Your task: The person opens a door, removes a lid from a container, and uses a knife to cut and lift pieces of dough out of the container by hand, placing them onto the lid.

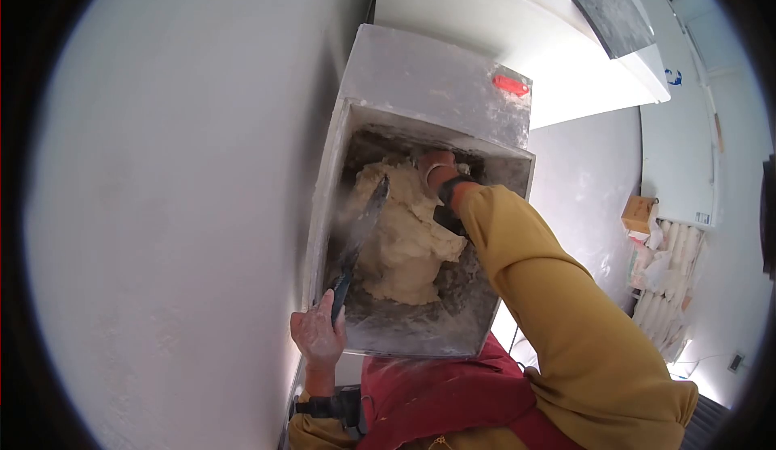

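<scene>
A large mass of pale dough [404,248] lies in a deep rectangular metal bin [420,341]. My left hand [318,335], dusted with flour, is closed around the dark handle of a knife [366,220] at the bin's near left corner. The knife's blade points away from me over the left part of the dough, its tip near the far end. At the far side of the bin, my right hand [437,164] reaches down against the dough. Its fingers are hidden, so their grip cannot be made out.
A grey metal housing [428,70] with a red tag [510,86] rises behind the bin. Close on the left stands a pale wall [178,191]. To the right, a cardboard box [638,213] sits by a stack of white tubular packages [675,260].
</scene>
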Motion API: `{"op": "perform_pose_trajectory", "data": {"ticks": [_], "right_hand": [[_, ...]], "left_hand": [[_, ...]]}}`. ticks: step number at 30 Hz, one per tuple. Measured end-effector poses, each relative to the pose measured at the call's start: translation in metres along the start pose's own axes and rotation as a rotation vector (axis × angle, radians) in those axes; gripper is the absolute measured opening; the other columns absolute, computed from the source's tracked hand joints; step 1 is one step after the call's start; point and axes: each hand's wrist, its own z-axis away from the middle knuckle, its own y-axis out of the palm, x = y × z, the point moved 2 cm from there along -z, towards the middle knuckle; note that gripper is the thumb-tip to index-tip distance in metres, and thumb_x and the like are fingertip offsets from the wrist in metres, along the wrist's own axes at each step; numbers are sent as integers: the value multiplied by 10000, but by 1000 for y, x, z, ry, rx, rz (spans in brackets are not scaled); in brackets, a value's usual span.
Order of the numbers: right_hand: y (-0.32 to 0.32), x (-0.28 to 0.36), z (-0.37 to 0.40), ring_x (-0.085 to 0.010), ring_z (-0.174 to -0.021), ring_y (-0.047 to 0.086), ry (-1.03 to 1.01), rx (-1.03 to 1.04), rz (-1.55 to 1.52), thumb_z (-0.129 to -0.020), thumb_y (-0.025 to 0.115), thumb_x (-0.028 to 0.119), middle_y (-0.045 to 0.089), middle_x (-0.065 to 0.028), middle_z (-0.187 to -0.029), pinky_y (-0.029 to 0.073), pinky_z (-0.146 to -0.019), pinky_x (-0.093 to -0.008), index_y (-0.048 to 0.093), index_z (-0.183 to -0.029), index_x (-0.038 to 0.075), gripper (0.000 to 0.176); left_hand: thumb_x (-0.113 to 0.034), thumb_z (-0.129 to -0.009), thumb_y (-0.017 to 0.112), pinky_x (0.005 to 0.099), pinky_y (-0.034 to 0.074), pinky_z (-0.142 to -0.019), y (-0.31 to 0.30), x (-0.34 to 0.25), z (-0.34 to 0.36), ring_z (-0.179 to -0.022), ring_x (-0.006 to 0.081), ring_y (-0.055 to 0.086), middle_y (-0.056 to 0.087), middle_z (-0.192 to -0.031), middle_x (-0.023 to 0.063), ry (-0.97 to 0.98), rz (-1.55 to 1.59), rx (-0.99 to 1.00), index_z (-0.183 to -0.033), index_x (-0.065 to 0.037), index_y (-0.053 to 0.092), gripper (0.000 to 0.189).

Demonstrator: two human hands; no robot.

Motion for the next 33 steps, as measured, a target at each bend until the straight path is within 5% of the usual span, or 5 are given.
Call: {"op": "perform_pose_trajectory", "data": {"ticks": [7, 10, 16, 25, 33], "right_hand": [[1, -23, 78, -358, -1229, 417, -224, -149, -75, -877, 446, 398, 429, -287, -1297, 348, -1011, -431, 536, -1186, -27, 534], [23, -14, 89, -379, -1288, 319, -174, -105, -651, -844, 475, 492, 387, -286, -1328, 269, -1060, -449, 372, -1309, -66, 734], [6, 1, 93, -444, -1296, 261, -156, 23, -505, -591, 675, 637, 289, -269, -1397, 281, -1041, -490, 239, -1421, 93, 1084], [-15, 4, 76, -341, -1216, 441, 3, 209, -493, -590, 730, 426, 457, -180, -1314, 391, -975, -477, 356, -1380, 169, 911], [33, 5, 153, -341, -983, 585, -96, -228, -668, -692, 662, 247, 597, -201, -1075, 477, -844, -412, 536, -1145, 75, 501]], "left_hand": [[-189, -786, 661, 323, 362, -599, 4, 1, 2, -642, 199, 574, 623, -789, 65, 10, -39, -51, -1120, -39, 572, 376], [-182, -788, 660, 323, 363, -598, 5, 1, 2, -642, 200, 574, 626, -798, 67, 33, -32, -82, -1125, -40, 571, 376], [-160, -783, 673, 319, 361, -601, 6, -1, 1, -640, 199, 573, 637, -839, 65, 38, -36, -103, -1138, -42, 565, 390], [-120, -813, 643, 323, 386, -632, 6, -1, 5, -707, 236, 591, 644, -1007, 113, 5, -41, -58, -1118, 6, 547, 344], [-158, -830, 624, 305, 383, -628, -2, -10, 3, -750, 210, 617, 648, -1001, 94, 34, -61, -93, -1171, -47, 550, 366]]}}
